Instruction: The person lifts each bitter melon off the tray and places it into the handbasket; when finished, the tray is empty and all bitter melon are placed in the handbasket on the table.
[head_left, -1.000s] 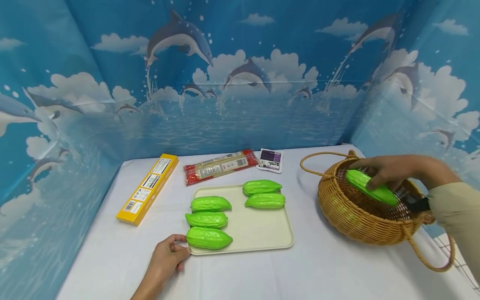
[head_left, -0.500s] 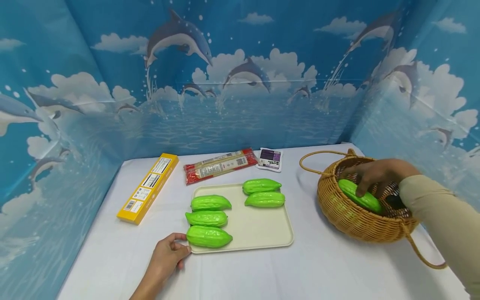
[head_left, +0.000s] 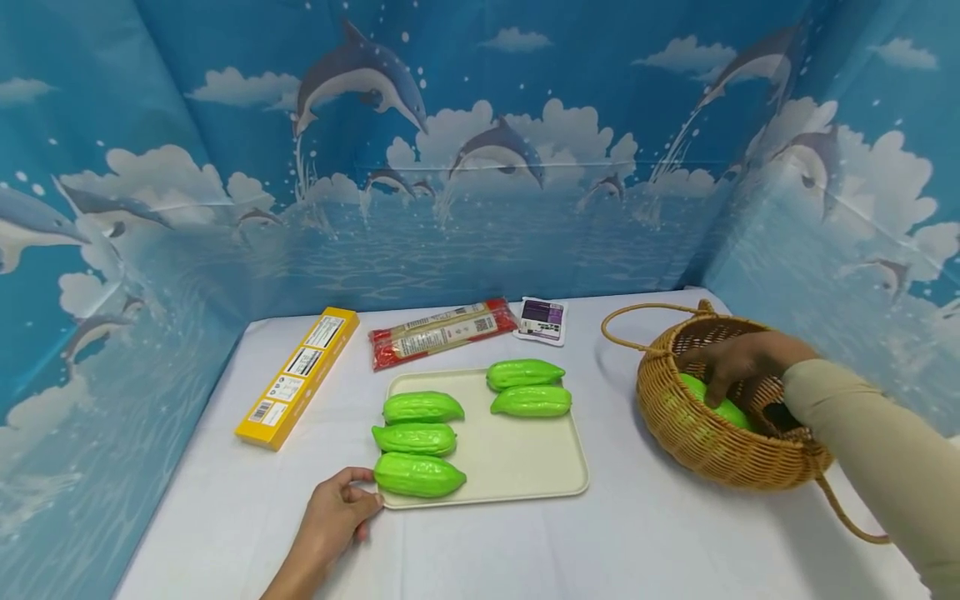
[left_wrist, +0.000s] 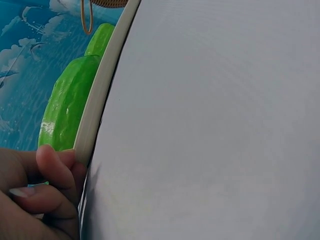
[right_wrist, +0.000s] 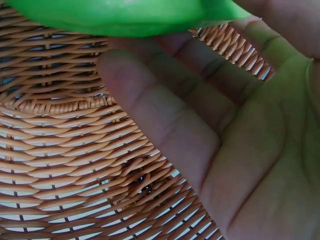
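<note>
My right hand (head_left: 738, 362) is down inside a round wicker basket (head_left: 686, 433), gripping a green bitter melon (head_left: 729, 412). In the right wrist view that bitter melon (right_wrist: 130, 17) lies across the fingertips, close over the woven wall. At the cream tray (head_left: 517, 467), my left hand (head_left: 335, 514) pinches the near left corner between thumb and fingers. Three bitter melons (head_left: 416, 439) line the tray's left side, and two more (head_left: 531, 401) lie at its far right. The left wrist view shows the tray's rim (left_wrist: 102, 95) running up from the fingertips.
A yellow box (head_left: 297, 379) lies at the back left of the white-covered table. Behind the tray are red-and-clear packets (head_left: 442, 332) and a small white and purple pouch (head_left: 542, 321). The basket's handle (head_left: 637, 310) sticks out leftward. A dolphin-print curtain (head_left: 480, 233) surrounds the table.
The right hand has moved left and lower into the basket with the bitter melon, and the basket has tilted slightly. The left hand keeps its place on the tray corner.
</note>
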